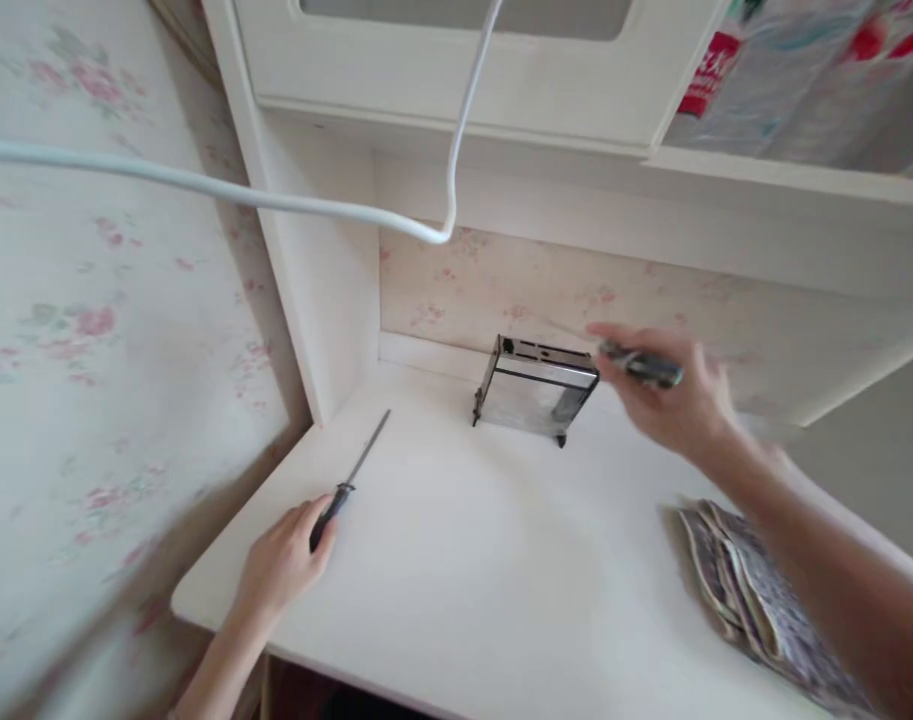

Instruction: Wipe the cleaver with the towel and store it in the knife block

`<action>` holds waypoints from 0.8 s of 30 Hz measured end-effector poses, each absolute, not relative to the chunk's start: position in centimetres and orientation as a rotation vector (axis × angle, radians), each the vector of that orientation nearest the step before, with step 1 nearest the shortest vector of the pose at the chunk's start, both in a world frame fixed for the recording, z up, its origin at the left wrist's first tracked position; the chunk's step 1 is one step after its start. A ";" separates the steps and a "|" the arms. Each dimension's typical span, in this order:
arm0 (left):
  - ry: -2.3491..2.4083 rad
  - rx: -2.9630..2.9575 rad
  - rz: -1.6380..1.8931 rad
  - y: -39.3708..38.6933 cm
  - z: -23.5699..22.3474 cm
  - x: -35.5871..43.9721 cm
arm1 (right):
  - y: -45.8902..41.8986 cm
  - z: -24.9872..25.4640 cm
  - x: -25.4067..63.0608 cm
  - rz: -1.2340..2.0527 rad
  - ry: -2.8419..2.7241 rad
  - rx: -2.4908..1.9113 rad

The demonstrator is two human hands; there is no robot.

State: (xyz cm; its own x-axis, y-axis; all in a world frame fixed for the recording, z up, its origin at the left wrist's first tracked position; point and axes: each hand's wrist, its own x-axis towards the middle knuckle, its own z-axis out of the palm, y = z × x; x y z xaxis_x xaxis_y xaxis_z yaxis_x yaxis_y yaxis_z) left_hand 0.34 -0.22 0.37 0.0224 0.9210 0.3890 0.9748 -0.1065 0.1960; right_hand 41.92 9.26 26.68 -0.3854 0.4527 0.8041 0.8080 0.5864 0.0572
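My left hand [287, 560] is closed round the black handle of a sharpening steel [367, 450], low over the white counter at the left. The rod points up and away to the right. My right hand [670, 395] grips a knife [647, 367] by its dark handle, with metal-looking ends. Motion smears its thin blade, which points left above the knife block. That knife block [535, 395], silvery with black edges and slots in its top, stands tilted on the counter near the back wall. My right hand is just to the right of it.
The white counter [441, 560] runs under a wall cabinet [456, 85]. A folded patterned cloth [763, 600] lies at the right, beneath my right forearm. One white cable [336, 207] hangs across the view. Plastic packages [793, 70] fill a shelf at top right.
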 end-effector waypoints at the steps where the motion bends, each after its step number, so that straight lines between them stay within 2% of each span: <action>1: -2.025 -2.164 -0.655 -0.3 0.5 0.4 | 8.2 24.8 40.9 -0.572 -2.165 -0.811; 4: -2.075 -2.193 -0.650 -0.6 0.9 0.7 | 5.4 18.8 36.9 -0.542 -2.344 -0.518; 11: -2.216 -2.185 -0.472 -0.9 1.4 1.3 | 3.0 7.6 27.8 -0.429 -2.372 -0.638; 17: -2.310 -2.142 -0.384 -0.6 2.0 1.6 | 3.3 3.8 25.0 -0.398 -2.456 -0.739; 24: -2.381 -2.127 -0.377 -0.5 2.6 1.7 | 3.3 2.0 23.7 -0.387 -2.585 -0.733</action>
